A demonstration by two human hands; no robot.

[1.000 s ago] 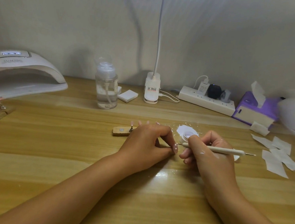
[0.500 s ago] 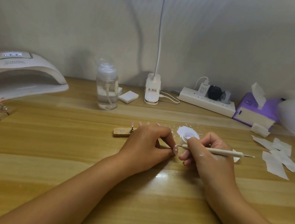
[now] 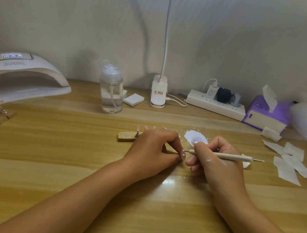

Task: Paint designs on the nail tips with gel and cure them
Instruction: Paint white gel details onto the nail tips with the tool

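Head view. Left hand (image 3: 153,149): lying just right of the stand (image 3: 126,136), fingers curling and pinching a piece, mostly hidden. A pale pink nail is showing at the pinch; I cannot tell whether it is that piece or the person's own nail. Right hand (image 3: 217,159): lying further right of the stand, gripping the pen (image 3: 223,156) pencil-fashion. Pen: long axis running level, fine point aiming left and meeting the left pinch; the coming stroke is probably turning on that contact. Gel pot (image 3: 196,140): sitting right of the stand, behind the right hand. Tips (image 3: 146,127): standing on the stand, behind the left knuckles. Lamp (image 3: 22,75): sitting far left of the stand.
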